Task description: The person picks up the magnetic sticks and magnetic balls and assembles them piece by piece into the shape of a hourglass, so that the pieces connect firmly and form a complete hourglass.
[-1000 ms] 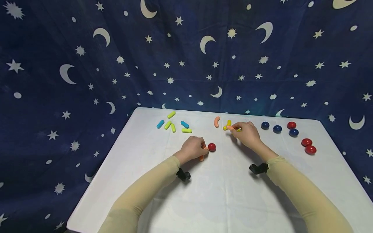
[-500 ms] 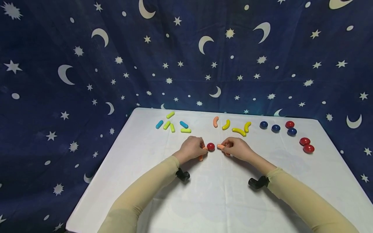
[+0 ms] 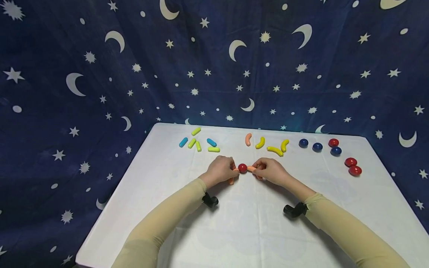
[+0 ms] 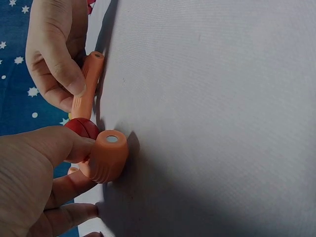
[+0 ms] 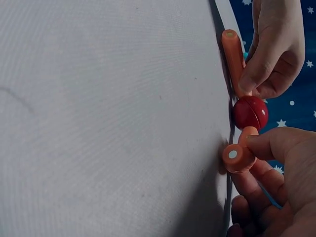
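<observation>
Near the middle of the white table, a glossy red ball [image 3: 242, 168] sits between two curved orange magnetic sticks. My left hand [image 3: 219, 171] pinches the left orange stick [image 4: 104, 160] between thumb and fingers. On the other side, my right hand [image 3: 272, 171] pinches the right orange stick [image 5: 239, 159]. Both wrist views show round metal-coloured discs in the stick ends. In the right wrist view, the ball [image 5: 251, 112] touches an end of each stick. Their outer ends point toward the table's near side. Fingers cover part of both sticks.
Behind the hands lie green sticks [image 3: 213, 149] and blue sticks [image 3: 183, 142] at left, another curved orange stick [image 3: 248, 139] and curved yellow sticks [image 3: 275, 151] mid-table. Dark blue balls [image 3: 317, 147] and red balls [image 3: 355, 171] lie at right. A starry curtain [image 3: 214, 67] hangs behind the table.
My right hand has carried its orange stick from beside the yellow sticks toward me and left, closing the gap to the red ball. My left hand has stayed in place.
</observation>
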Motion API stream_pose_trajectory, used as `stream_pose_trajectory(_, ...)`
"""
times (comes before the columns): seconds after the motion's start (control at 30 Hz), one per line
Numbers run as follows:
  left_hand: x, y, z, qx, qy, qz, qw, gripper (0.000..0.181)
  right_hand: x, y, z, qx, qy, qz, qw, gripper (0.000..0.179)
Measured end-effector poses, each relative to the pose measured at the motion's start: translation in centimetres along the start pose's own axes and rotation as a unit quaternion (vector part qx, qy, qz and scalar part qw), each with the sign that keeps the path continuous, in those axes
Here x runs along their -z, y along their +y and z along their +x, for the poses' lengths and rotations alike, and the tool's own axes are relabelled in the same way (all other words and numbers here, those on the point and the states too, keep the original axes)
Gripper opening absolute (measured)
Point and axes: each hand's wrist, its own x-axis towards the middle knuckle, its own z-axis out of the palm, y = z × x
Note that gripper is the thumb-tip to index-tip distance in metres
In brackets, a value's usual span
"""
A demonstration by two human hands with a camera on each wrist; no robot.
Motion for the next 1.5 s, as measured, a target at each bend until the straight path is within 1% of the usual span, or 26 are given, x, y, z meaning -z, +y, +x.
stream_pose_trajectory(0.23, 0.1, 0.0, 0.1, -0.004, 0.000, -0.004, 1.0000, 0.023, 0.0, 0.0, 0.1, -0.003, 0.000, 0.003, 1.0000, 0.028)
stream_pose_trajectory(0.4, 0.1, 0.1, 0.1, -0.003, 0.000, -0.005, 1.0000, 0.023, -0.1, 0.0, -0.1, 0.007, 0.007, -0.003, 0.9999, 0.029)
stream_pose_trajectory(0.47, 0.1, 0.1, 0.1, -0.004, 0.002, -0.005, 1.0000, 0.023, -0.1, 0.1, -0.2, 0.016, 0.017, -0.016, 0.9996, 0.031)
stream_pose_trajectory(0.53, 0.1, 0.1, 0.0, -0.006, 0.004, -0.002, 1.0000, 0.024, -0.2, 0.2, -0.3, 0.023, 0.031, -0.040, 0.9985, 0.035)
stream_pose_trajectory(0.63, 0.0, 0.0, 0.0, -0.008, 0.005, 0.002, 1.0000, 0.026, -0.4, 0.6, -0.5, 0.028, 0.051, -0.077, 0.9953, 0.040)
stream_pose_trajectory(0.7, 0.0, 0.0, 0.0, -0.008, 0.004, 0.003, 1.0000, 0.028, -0.5, 0.8, -0.6, 0.030, 0.063, -0.094, 0.9932, 0.040)
stream_pose_trajectory(0.93, -0.3, -0.1, -0.1, 0.001, 0.004, -0.012, 0.9999, 0.039, -0.8, 0.8, -0.6, 0.045, 0.079, -0.093, 0.9915, 0.032)
stream_pose_trajectory(1.1, -0.3, 0.0, -0.2, 0.008, 0.008, -0.016, 0.9998, 0.043, -1.1, 0.8, -0.4, 0.080, 0.085, -0.086, 0.9894, 0.026)
stream_pose_trajectory(1.27, -0.3, -0.1, -0.1, 0.002, 0.004, -0.014, 0.9999, 0.045, -1.5, 0.8, -0.2, 0.113, 0.083, -0.092, 0.9858, 0.026)
stream_pose_trajectory(1.4, -0.2, -0.1, -0.1, -0.003, 0.000, -0.017, 0.9999, 0.038, -1.9, 0.7, 0.0, 0.141, 0.075, -0.094, 0.9827, 0.028)
stream_pose_trajectory(1.5, -0.1, 0.1, 0.1, -0.005, -0.005, -0.009, 0.9999, 0.032, -2.3, 0.5, 0.1, 0.157, 0.071, -0.085, 0.9813, 0.028)
